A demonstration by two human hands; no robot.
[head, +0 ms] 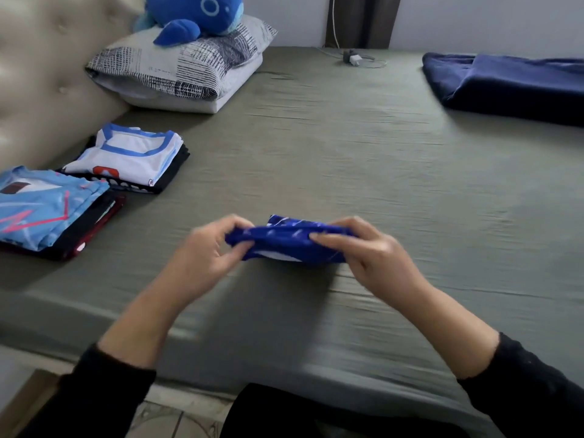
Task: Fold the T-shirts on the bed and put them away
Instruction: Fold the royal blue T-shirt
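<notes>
Two stacks of folded T-shirts lay at the bed's [363,159] left edge: a light blue-topped stack [47,210] nearest, a white-topped stack [126,159] just beyond. Further right, the left hand [205,251] and right hand [369,248] each gripped an end of a folded blue T-shirt [287,241], held just above the sheet.

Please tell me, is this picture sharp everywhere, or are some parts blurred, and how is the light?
In the head view, both hands, left hand and right hand, and the blue T-shirt they grip are smeared by motion blur; the folded stacks and pillow look sharper; the light is soft and even, with only a faint shadow under the shirt; the bed edge bends from wide-angle distortion.
</notes>
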